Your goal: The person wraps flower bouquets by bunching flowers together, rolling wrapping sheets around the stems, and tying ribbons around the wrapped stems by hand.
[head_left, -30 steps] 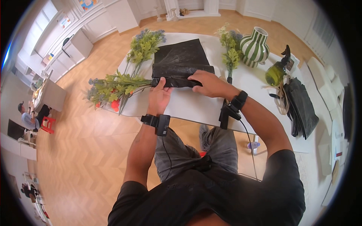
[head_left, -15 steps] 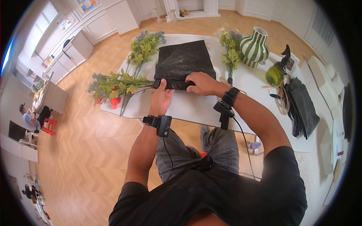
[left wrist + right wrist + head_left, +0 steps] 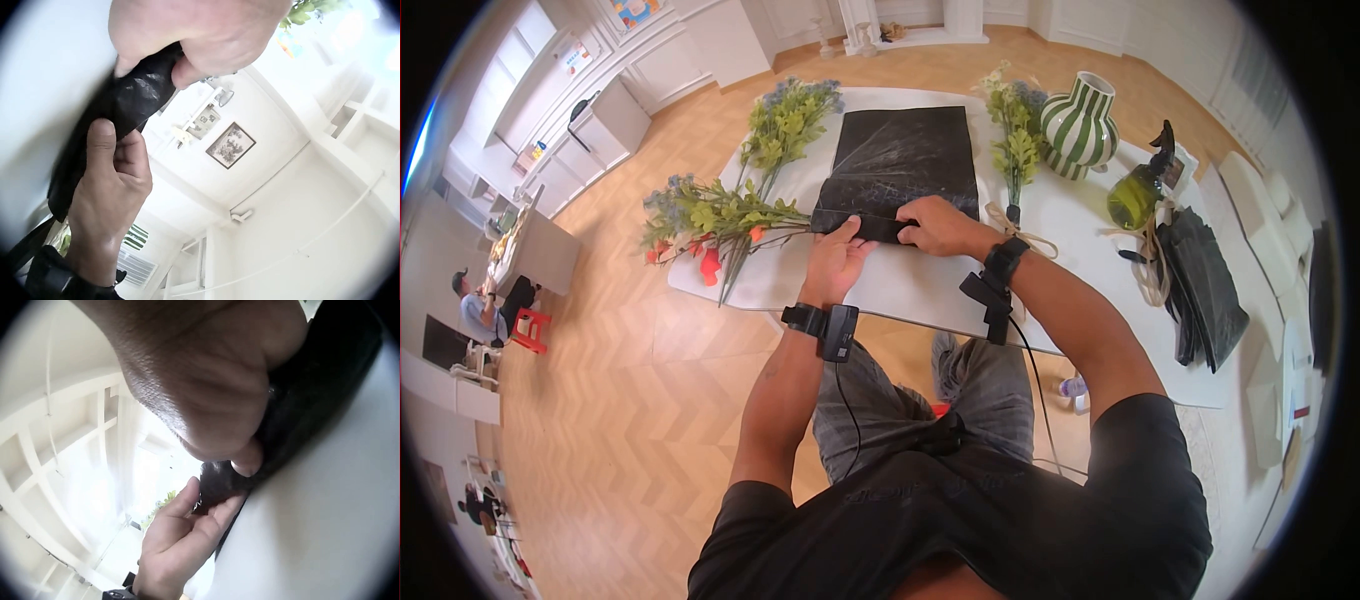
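Note:
A black, creased sheet [image 3: 910,150] with a slight shine lies across the middle of the white table [image 3: 750,285]. Its near edge is turned into a narrow folded band [image 3: 875,229]. My left hand [image 3: 835,265] pinches the left part of that band, thumb on top and fingers underneath. Farther right along the band, my right hand [image 3: 945,228] grips it from above with bent fingers. In the left wrist view the black material [image 3: 140,94] runs between both hands. Flower stems at the left end pass close to the sheet's corner.
Flower bunches lie on the left [image 3: 730,215], back left [image 3: 785,135] and right [image 3: 1015,150]. A green-striped vase [image 3: 1078,130], a green spray bottle [image 3: 1135,205] and folded black material [image 3: 1200,285] with beige cord stand or lie at right. A seated person [image 3: 480,305] is far left.
The wide roll over the sheet's front has flattened, leaving a narrow band at the near edge. The sheet's far end has shifted right. My right hand has moved slightly; both hands keep hold.

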`<state>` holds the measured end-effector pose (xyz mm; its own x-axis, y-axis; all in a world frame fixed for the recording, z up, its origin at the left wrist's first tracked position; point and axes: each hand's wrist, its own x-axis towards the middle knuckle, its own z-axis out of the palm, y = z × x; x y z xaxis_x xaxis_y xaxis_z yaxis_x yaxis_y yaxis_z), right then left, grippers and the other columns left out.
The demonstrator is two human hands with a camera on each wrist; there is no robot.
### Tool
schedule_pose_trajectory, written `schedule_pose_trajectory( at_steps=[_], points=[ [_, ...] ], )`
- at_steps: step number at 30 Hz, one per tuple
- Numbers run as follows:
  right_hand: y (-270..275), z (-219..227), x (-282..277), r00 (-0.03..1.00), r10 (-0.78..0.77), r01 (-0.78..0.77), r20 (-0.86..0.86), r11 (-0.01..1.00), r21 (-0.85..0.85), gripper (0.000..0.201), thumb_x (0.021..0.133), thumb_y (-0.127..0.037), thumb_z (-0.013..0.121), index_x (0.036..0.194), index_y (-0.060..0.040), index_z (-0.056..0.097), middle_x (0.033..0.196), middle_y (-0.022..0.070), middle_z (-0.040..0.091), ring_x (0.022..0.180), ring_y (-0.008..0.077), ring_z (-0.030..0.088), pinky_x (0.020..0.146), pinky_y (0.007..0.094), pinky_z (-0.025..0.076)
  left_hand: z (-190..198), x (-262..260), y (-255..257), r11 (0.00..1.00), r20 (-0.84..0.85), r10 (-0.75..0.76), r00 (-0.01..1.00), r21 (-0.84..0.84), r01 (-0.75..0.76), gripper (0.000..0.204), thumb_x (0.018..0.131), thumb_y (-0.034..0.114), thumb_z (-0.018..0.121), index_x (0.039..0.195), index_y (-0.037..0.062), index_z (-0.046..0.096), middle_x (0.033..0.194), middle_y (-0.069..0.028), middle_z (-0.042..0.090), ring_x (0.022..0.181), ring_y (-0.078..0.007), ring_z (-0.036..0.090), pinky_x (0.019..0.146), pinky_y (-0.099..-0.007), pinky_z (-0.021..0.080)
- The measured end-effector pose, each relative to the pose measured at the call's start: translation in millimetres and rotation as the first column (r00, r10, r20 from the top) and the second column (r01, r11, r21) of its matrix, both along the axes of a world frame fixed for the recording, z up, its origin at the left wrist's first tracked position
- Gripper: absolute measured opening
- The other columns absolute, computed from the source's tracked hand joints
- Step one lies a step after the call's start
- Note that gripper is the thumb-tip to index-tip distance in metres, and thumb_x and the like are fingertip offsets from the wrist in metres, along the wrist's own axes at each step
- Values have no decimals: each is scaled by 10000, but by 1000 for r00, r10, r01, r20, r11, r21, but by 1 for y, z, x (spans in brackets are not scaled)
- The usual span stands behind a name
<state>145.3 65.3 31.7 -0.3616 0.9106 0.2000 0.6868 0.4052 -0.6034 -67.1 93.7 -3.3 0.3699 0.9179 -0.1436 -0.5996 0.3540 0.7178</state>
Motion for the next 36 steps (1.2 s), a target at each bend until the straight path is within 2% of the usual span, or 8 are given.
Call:
schedule_pose_trajectory(
  at_steps=[3,8,10,13,20,23,30,36],
  points=[
    [-1,-2,2,999,-1,0,-45,1000,-30,233,805,-177,652,935,16,664,840,229,642,777,364,619,703,405,472,0,-2,0,993,57,-118,991,9,118,177,941,66,614,1093,-17,582,1066,-135,636,1002,-272,635,930,-456,523],
    [-1,4,4,993,-18,4,-113,993,-118,244,798,-203,676,919,9,686,799,234,647,752,345,649,690,417,484,-4,9,1,1000,30,-12,999,12,11,224,920,-4,592,1141,24,569,1104,-124,642,1015,-295,644,905,-486,520],
    [1,8,9,996,-8,-10,-88,978,-209,277,842,-224,650,978,15,681,761,167,647,712,200,609,660,363,465,-6,11,4,1000,-8,5,1000,-2,-5,263,915,-17,584,1169,48,557,1120,-114,640,1013,-293,645,889,-490,513],
    [1,12,17,996,48,-63,-72,971,-230,296,852,-237,648,971,31,687,723,126,654,705,174,612,659,351,472,-4,12,4,999,-14,-17,1000,-51,16,261,905,-29,585,1151,55,567,1091,-114,647,993,-297,652,881,-491,515],
    [-3,31,49,994,105,-111,-38,891,-440,332,833,-292,672,891,33,697,744,108,669,704,195,642,678,330,503,-6,2,13,996,66,9,998,-94,-3,215,898,-45,573,1094,41,592,1065,-127,649,991,-328,647,900,-534,511],
    [-24,44,51,999,-17,-4,-38,870,-494,364,816,-311,683,941,31,688,844,139,692,790,214,657,711,337,504,-1,-2,18,995,38,48,998,-91,-45,253,900,-41,567,1132,60,572,1096,-131,635,1005,-329,634,918,-535,490],
    [-39,32,51,978,61,-65,201,998,12,282,752,-238,700,874,9,642,859,179,660,776,329,611,696,392,485,-14,-2,28,995,50,3,999,-99,2,237,918,-43,542,1145,25,550,1154,-152,614,1051,-345,613,944,-565,474],
    [-30,39,63,999,19,-7,27,921,-390,243,774,-209,681,871,12,654,812,144,663,723,249,614,640,357,477,8,3,8,994,-12,-37,999,-107,35,210,946,10,528,1153,10,569,1160,-142,630,1112,-326,603,1006,-555,443]
  ],
)
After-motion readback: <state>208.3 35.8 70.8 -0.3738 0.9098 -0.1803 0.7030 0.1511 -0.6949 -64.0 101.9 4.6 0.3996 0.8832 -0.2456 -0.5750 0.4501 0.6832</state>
